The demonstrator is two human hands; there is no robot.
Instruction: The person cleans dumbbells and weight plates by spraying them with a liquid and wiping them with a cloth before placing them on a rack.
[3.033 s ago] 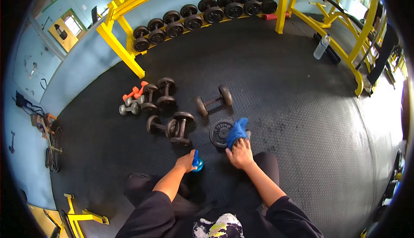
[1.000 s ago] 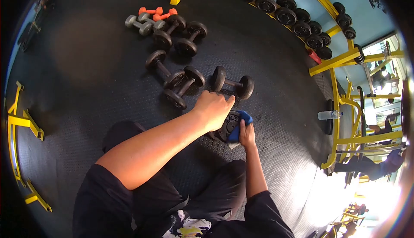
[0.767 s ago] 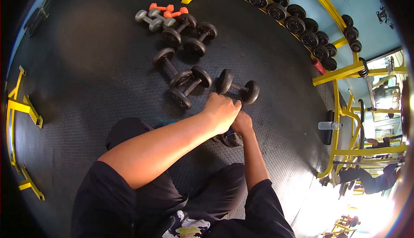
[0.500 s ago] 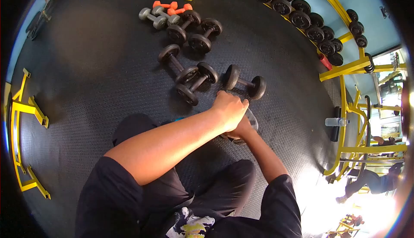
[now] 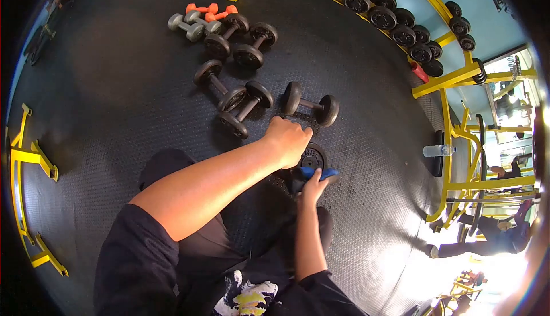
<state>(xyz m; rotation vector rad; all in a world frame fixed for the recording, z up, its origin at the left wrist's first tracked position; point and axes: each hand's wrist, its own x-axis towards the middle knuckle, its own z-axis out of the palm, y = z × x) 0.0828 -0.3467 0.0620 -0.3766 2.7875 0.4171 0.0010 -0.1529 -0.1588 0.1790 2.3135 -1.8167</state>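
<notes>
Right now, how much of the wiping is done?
Nothing looks clearly finished. In hand: the left hand holds the weight plate while the right hand presses the blue cloth on its near edge. Possibly left: the dumbbells lying on the floor beyond.

1. Left arm: black short sleeve (image 5: 134, 259), lower left of frame.
2. Right arm: black sleeve (image 5: 312, 293), bottom centre.
3. Legs: black trousers (image 5: 172, 170), centre-left.
4. Shirt front: white-and-yellow print (image 5: 249, 300), bottom edge.
5. left hand (image 5: 289, 138), right hand (image 5: 314, 187): bare.
</notes>
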